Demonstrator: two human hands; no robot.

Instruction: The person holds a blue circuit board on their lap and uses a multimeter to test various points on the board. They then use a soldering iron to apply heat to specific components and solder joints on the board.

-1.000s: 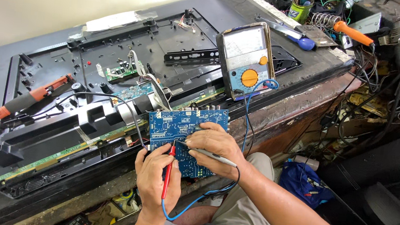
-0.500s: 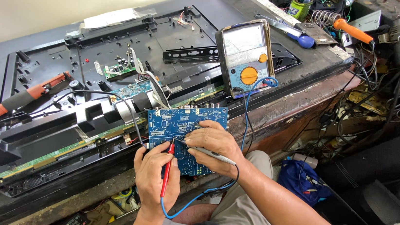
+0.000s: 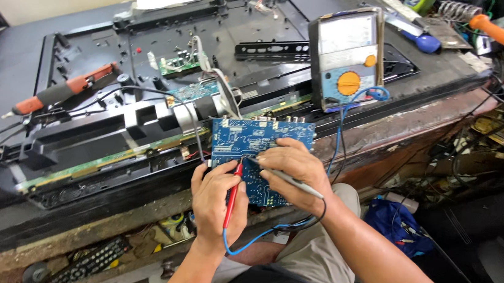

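Item: blue circuit board (image 3: 245, 144), propped at the near edge of the opened television back (image 3: 146, 88), at 6 o'clock from the small green board (image 3: 179, 65).

Left hand (image 3: 216, 201): closed round a red probe (image 3: 231, 195), tip set on the board's lower part.

Right hand (image 3: 291, 171): closed round a grey probe (image 3: 288, 181), tip pressed to the board just beside the red one.

Leads: blue wire (image 3: 268, 232) looped below both hands, running up to the meter (image 3: 346, 57) at 1 o'clock from the board.

Change noted: against the views a second and half a second earlier, both hands and probes held the same spots on the board; only the camera had shifted slightly. Judged a steady reading in progress, contacts unmoved.

Nearby: red-handled screwdriver (image 3: 63, 89) at 10 o'clock; orange-handled tool (image 3: 496, 33) at 2 o'clock; remote control (image 3: 89, 260) under the bench at 7 o'clock.
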